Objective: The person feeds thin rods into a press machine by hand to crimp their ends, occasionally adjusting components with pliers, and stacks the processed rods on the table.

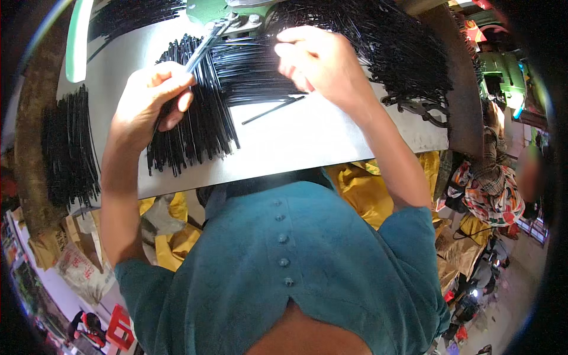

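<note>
My left hand (148,100) is closed around a silvery metal lever (201,50) that runs up to a green machine (225,12) at the top. Under and beside this hand lies a fan of thin black rods (195,130) on the grey metal table (296,142). My right hand (319,62) pinches a bundle of the same black rods (254,74) close to the machine, its fingers curled over their ends. One loose black rod (273,110) lies alone on the plate just below the right hand.
A big heap of black rods (402,53) covers the table's far right, and another pile (71,148) lies at the left edge. Pliers (423,110) rest near the right edge. Yellow cloth (361,183) hangs below the table. Another person in patterned clothing (491,189) is at the right.
</note>
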Demonstrator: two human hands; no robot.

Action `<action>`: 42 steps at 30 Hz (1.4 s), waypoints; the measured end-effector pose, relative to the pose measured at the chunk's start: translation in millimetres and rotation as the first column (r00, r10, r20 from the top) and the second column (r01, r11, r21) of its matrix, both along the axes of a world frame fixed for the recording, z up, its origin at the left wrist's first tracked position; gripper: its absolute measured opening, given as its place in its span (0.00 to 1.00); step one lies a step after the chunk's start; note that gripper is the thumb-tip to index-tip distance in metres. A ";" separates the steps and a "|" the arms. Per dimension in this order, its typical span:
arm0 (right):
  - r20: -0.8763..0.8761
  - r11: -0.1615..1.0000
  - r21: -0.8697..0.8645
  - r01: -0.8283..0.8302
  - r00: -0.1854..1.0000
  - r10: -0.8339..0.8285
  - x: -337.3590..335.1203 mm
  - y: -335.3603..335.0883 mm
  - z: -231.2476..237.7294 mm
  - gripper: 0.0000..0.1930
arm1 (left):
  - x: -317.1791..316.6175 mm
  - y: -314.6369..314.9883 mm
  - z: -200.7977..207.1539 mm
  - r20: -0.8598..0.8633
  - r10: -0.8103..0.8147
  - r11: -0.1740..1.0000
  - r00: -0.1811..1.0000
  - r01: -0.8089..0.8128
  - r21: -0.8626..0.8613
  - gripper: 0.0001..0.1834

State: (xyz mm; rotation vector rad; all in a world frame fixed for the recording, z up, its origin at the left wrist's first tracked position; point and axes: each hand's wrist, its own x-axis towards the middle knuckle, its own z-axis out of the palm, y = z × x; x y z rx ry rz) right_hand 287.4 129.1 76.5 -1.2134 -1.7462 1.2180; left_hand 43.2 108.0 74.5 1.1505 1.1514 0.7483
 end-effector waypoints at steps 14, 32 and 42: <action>0.946 0.731 0.318 -0.604 0.147 -0.289 -27.2 -138.6 -24.0 0.24 | -12.4 -41.5 -2.7 -0.055 0.039 0.997 0.998 -0.035 0.066 0.07; 0.994 0.995 0.018 -0.100 0.112 -0.007 14.2 -118.2 -46.4 0.36 | -3.2 -43.7 2.1 0.020 -0.023 0.995 1.000 0.021 0.095 0.08; 0.979 0.992 0.105 0.068 -0.181 -0.092 108.2 -133.0 -42.3 0.21 | 2.3 -48.2 13.0 -0.113 -0.034 0.986 0.993 0.052 0.156 0.10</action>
